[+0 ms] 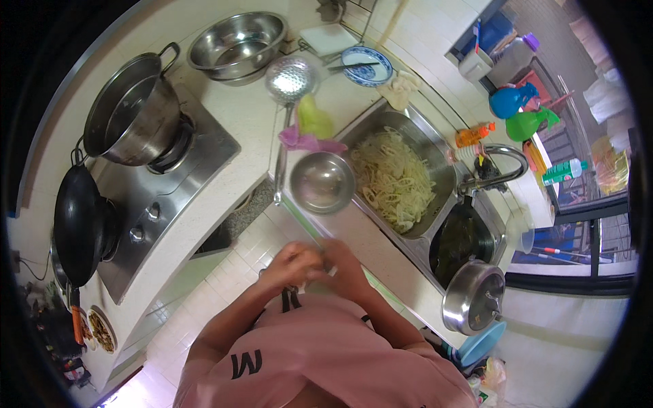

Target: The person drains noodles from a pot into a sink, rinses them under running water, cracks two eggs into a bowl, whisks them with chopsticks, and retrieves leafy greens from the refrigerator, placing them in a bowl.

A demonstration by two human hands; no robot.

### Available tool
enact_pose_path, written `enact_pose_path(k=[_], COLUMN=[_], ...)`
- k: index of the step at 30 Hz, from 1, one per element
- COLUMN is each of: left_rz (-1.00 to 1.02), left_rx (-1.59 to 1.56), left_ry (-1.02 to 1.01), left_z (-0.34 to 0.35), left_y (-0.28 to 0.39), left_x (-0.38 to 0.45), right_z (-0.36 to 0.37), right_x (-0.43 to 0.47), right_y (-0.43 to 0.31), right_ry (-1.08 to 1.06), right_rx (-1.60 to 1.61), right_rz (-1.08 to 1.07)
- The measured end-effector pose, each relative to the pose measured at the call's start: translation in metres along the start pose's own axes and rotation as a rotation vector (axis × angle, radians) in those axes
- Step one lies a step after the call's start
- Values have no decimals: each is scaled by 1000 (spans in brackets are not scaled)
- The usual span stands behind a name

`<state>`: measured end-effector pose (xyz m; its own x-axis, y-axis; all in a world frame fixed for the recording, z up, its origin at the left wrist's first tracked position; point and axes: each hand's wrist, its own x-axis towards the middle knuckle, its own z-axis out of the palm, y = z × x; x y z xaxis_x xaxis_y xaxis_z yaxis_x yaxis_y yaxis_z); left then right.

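Note:
Close together at my waist, my left hand (292,266) and my right hand (343,268) are bent inward at the counter's edge. Both are blurred, and whatever may lie between the fingers is too unclear to name. Just beyond them, a stainless steel bowl (323,182) stands on the counter (367,232). To its right, the larger sink basin (443,176) holds a heap of pale shredded vegetable (395,178). Left of the bowl lies a long-handled perforated skimmer (291,80), with a purple cloth (308,142) and a yellow-green cloth (314,120) across its handle.
A deep steel pot (145,125) and black wok (76,227) stand on the gas stove (168,191) at left. The smaller basin (461,239) looks dark inside, beside a lidded pot (474,298). A curved faucet (518,158) overhangs the sink. Behind are steel basins (240,46) and a blue-patterned plate (367,66).

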<state>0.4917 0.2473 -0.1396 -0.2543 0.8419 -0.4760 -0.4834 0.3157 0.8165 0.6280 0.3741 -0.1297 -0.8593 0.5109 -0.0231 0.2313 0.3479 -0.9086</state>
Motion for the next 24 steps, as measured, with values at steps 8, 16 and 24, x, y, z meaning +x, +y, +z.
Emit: enact_pose_path(k=[8,16,24], left_rz=[-210,-113,-55], left_rx=[-97,-165,103], left_ry=[-350,323,433], left_z=[49,-5,0], left_y=[-10,-8,15], left_x=[46,98,112], right_z=[-63,-86,-75], right_x=[-18,-21,-36], right_y=[69,89,93], right_ry=[-34,54,198], right_rx=[564,1212,1249], right_rz=[340,636,596])
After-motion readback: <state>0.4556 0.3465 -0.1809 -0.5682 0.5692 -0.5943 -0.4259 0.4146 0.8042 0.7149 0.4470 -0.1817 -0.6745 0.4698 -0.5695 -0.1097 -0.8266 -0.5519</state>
